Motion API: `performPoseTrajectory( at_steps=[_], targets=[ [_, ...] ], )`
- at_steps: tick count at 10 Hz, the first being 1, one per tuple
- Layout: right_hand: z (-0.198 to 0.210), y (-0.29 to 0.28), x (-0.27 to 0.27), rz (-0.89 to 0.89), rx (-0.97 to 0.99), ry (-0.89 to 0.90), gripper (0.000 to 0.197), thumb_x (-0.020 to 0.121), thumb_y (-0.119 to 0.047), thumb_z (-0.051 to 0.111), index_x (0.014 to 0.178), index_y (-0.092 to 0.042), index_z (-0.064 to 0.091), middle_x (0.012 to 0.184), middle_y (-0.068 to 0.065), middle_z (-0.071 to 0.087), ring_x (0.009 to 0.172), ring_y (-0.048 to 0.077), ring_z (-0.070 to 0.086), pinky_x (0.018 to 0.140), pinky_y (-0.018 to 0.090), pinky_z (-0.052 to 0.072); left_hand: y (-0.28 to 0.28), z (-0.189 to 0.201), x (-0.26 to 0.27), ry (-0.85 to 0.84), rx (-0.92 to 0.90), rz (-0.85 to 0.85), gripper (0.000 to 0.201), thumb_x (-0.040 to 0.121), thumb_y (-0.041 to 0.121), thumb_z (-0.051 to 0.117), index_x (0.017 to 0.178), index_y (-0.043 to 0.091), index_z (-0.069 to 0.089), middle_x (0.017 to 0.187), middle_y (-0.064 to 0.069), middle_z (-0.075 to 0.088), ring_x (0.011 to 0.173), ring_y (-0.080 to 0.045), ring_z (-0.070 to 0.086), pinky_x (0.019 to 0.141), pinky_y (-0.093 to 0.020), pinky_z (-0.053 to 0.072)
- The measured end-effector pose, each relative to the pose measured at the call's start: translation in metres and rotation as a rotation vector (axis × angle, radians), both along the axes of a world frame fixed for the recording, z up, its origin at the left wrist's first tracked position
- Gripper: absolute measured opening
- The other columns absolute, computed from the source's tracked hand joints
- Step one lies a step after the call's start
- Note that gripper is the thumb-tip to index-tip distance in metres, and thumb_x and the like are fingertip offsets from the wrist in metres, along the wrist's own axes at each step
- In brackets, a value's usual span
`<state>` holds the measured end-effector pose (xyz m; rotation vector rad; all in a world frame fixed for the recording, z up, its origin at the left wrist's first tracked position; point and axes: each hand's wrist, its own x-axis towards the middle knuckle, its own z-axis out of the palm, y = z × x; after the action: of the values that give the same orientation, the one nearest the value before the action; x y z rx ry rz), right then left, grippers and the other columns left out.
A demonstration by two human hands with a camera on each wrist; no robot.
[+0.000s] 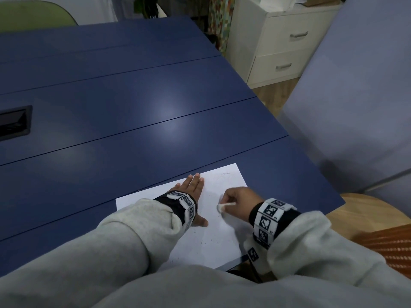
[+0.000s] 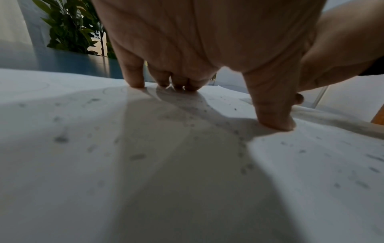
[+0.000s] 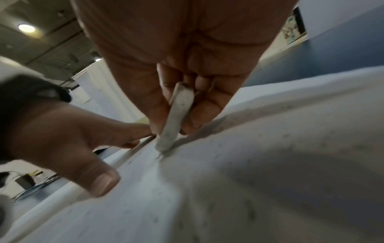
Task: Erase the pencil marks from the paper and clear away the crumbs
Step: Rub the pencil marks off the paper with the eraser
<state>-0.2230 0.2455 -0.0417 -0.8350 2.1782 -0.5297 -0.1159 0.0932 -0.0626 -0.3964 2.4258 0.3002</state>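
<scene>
A white sheet of paper (image 1: 213, 232) lies at the near right corner of the blue table (image 1: 133, 121). My left hand (image 1: 191, 192) lies flat on the sheet with straight fingers, pressing it down; the left wrist view shows its fingertips (image 2: 135, 82) and thumb on the paper (image 2: 83, 148). My right hand (image 1: 239, 202) pinches a white eraser (image 1: 223, 206), whose lower end touches the sheet (image 3: 270, 164) in the right wrist view, where the eraser (image 3: 176, 118) stands between thumb and fingers. Dark crumbs (image 1: 206, 240) speckle the paper. A faint pencil mark (image 1: 225, 173) sits near the far right corner.
The table's right edge (image 1: 311, 165) runs close to the paper. A black recessed socket box (image 1: 13, 123) is at the far left. White drawers (image 1: 280, 45), a blue-grey partition (image 1: 355, 96) and a wooden seat (image 1: 360, 216) stand off the table to the right.
</scene>
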Motion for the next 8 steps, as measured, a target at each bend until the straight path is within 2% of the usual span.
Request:
performPoseTrajectory(
  at_steps=[1, 2, 3, 4, 5, 6, 7, 8],
  targets=[
    [-0.002, 0.003, -0.006, -0.053, -0.013, -0.017, 0.012, 0.078, -0.023, 0.071, 0.068, -0.024, 0.064, 0.087, -0.009, 0.07, 0.086, 0.009, 0.064, 0.08, 0.024, 0.051, -0.001, -0.002, 0.0, 0.001, -0.004, -0.007, 0.123, 0.076, 0.068, 0.061, 0.149, 0.014, -0.022, 0.156, -0.002, -0.028, 0.146, -0.02, -0.019, 0.118, -0.039, -0.001],
    [-0.004, 0.005, -0.022, -0.281, -0.085, -0.015, 0.012, 0.075, -0.022, 0.075, 0.068, -0.02, 0.065, 0.088, -0.002, 0.072, 0.084, 0.014, 0.065, 0.08, 0.027, 0.051, -0.002, -0.003, 0.0, 0.007, -0.003, -0.008, 0.123, 0.076, 0.069, 0.06, 0.149, 0.014, -0.022, 0.157, -0.002, -0.028, 0.146, -0.02, -0.019, 0.118, -0.039, -0.001],
    [-0.006, 0.005, -0.014, -0.198, -0.063, -0.019, 0.015, 0.076, -0.021, 0.073, 0.066, -0.021, 0.062, 0.087, -0.001, 0.072, 0.085, 0.015, 0.066, 0.08, 0.027, 0.051, -0.001, -0.002, 0.0, 0.0, -0.018, -0.013, 0.122, 0.077, 0.069, 0.059, 0.149, 0.014, -0.023, 0.156, -0.002, -0.028, 0.146, -0.02, -0.019, 0.118, -0.039, -0.001],
    [-0.004, 0.006, -0.012, -0.127, -0.02, -0.038, 0.014, 0.075, -0.025, 0.073, 0.065, -0.023, 0.064, 0.086, -0.006, 0.072, 0.086, 0.011, 0.066, 0.081, 0.027, 0.052, 0.0, 0.0, -0.001, -0.007, -0.025, -0.014, 0.122, 0.077, 0.069, 0.059, 0.149, 0.013, -0.023, 0.156, -0.002, -0.028, 0.146, -0.02, -0.019, 0.118, -0.039, -0.001],
    [-0.003, 0.006, -0.027, -0.291, -0.055, -0.012, 0.01, 0.074, -0.025, 0.075, 0.074, -0.017, 0.068, 0.088, -0.005, 0.072, 0.086, 0.013, 0.065, 0.08, 0.026, 0.05, 0.001, 0.002, 0.0, -0.011, -0.026, -0.015, 0.121, 0.078, 0.068, 0.059, 0.149, 0.014, -0.022, 0.157, -0.002, -0.028, 0.146, -0.019, -0.019, 0.118, -0.039, 0.0],
    [-0.002, 0.006, -0.018, -0.29, -0.07, -0.007, 0.008, 0.078, -0.022, 0.071, 0.075, -0.016, 0.067, 0.084, -0.005, 0.07, 0.083, 0.014, 0.064, 0.078, 0.025, 0.05, 0.001, 0.003, -0.001, -0.01, -0.03, -0.014, 0.12, 0.078, 0.068, 0.059, 0.149, 0.013, -0.022, 0.157, -0.002, -0.028, 0.146, -0.019, -0.019, 0.118, -0.039, 0.0],
    [-0.001, 0.007, 0.001, -0.126, -0.036, -0.062, 0.011, 0.079, -0.022, 0.07, 0.07, -0.022, 0.064, 0.085, -0.007, 0.07, 0.085, 0.009, 0.064, 0.08, 0.022, 0.05, 0.001, 0.004, -0.001, -0.018, -0.031, -0.015, 0.121, 0.078, 0.068, 0.059, 0.149, 0.013, -0.023, 0.156, -0.002, -0.028, 0.146, -0.02, -0.02, 0.118, -0.04, 0.0],
    [-0.004, 0.01, -0.011, -0.19, -0.032, -0.032, 0.011, 0.076, -0.024, 0.073, 0.069, -0.022, 0.065, 0.085, -0.008, 0.071, 0.088, 0.011, 0.065, 0.082, 0.026, 0.052, 0.001, 0.005, -0.001, -0.018, -0.034, -0.019, 0.12, 0.079, 0.068, 0.058, 0.149, 0.013, -0.023, 0.156, -0.003, -0.028, 0.146, -0.02, -0.02, 0.118, -0.04, 0.0]
  ],
)
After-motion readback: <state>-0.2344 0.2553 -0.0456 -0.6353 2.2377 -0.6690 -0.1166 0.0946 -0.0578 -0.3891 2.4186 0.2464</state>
